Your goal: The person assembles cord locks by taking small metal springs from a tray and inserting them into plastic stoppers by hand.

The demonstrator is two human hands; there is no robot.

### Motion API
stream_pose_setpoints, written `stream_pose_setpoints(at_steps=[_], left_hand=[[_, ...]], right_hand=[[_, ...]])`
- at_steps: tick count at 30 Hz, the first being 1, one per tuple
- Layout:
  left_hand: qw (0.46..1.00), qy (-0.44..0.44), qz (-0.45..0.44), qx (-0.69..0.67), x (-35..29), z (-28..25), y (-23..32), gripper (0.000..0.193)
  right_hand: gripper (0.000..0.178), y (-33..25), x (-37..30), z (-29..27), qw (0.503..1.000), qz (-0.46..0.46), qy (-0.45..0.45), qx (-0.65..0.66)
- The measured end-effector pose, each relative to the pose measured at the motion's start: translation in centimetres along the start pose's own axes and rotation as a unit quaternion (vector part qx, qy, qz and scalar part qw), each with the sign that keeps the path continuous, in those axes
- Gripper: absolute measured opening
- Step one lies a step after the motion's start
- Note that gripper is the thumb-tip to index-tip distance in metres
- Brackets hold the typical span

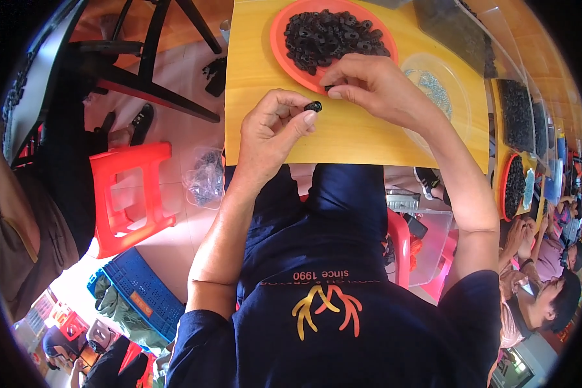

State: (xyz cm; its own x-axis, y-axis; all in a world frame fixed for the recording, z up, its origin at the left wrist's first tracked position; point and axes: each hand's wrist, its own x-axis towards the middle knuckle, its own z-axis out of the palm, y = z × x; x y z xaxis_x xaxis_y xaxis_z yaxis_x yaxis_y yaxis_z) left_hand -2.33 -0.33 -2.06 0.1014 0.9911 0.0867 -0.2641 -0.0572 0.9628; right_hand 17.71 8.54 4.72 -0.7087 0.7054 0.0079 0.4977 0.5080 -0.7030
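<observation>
Over the yellow table [265, 58], my left hand [269, 129] pinches a small black round part [313, 107] between thumb and fingertips. To its upper right, my right hand [381, 87] is closed with thumb and forefinger together on a small black piece [330, 87], mostly covered by the fingers. It hovers by the near rim of an orange-red plate [277, 48] heaped with black plastic parts [330, 39]. Right of that hand, partly behind my forearm, sits a clear round dish [459, 81] of tiny pale blue-green pieces [432, 89].
A clear bin [456, 32] with black parts stands at the table's far right. Left on the floor are a red plastic stool [132, 194], a blue crate [142, 294] and a clear bag of dark parts [207, 178]. Other people sit at both sides, some at tables with similar parts.
</observation>
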Motion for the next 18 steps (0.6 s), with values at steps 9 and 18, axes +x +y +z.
stream_pose_setpoints(at_steps=[9,18], left_hand=[[0.999,0.026,-0.004,-0.028,-0.1,0.0,0.7,0.014],[0.997,0.014,0.012,-0.081,0.0,0.9,0.8,0.015]], right_hand=[[0.023,-1.1,-2.3,1.0,0.937,0.056,0.062,0.339],[0.017,-2.2,-3.4,2.0,0.911,0.085,0.1,0.39]])
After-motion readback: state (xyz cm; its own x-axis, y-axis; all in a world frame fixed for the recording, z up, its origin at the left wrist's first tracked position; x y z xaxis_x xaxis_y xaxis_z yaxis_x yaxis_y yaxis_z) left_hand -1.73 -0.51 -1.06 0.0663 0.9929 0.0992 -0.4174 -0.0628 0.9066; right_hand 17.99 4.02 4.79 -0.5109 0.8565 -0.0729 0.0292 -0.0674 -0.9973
